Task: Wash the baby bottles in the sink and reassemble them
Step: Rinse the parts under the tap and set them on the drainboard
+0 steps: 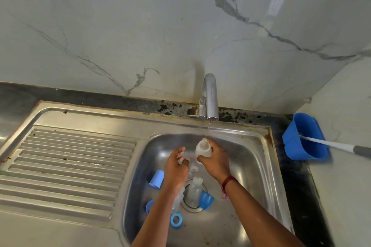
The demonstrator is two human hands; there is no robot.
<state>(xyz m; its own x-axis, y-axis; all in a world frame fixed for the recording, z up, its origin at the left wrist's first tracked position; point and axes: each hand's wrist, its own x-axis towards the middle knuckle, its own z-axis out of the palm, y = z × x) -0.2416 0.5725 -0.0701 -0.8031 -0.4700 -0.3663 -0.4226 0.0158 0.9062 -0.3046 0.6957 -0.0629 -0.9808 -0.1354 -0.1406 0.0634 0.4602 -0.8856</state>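
1. Under the faucet, over the sink: the step in hand is rinsing. A thin stream falls into the open mouth of a bottle.
2. Right hand: its fingers are wrapped round the bottle's body, holding it tilted toward the spout and above the basin floor.
3. Left hand: just beside the right, with fingers half curled. Something pale and translucent shows at the fingertips, but whether it is gripped cannot be told.
4. Bottle: small and round-bodied, of frosted translucent plastic. No ring, teat or cap is fitted.
5. Basin floor: spare bottles of clear plastic lie by the drain. Two blue caps are smooth, opaque and domed. One blue ring lies flat toward the front.
6. Sink fabric: brushed stainless steel with rust specks at the rim. A ribbed drainboard lies to the left.
7. Counter: dark speckled stone. A blue tub of plastic stands on it with a white-and-grey brush handle leaning out.
8. Judgement: the washing is early, with most parts loose and nothing reassembled. The next move calls for swirling and tipping out the water while keeping a firm hold, since the wet plastic is likely slippery.
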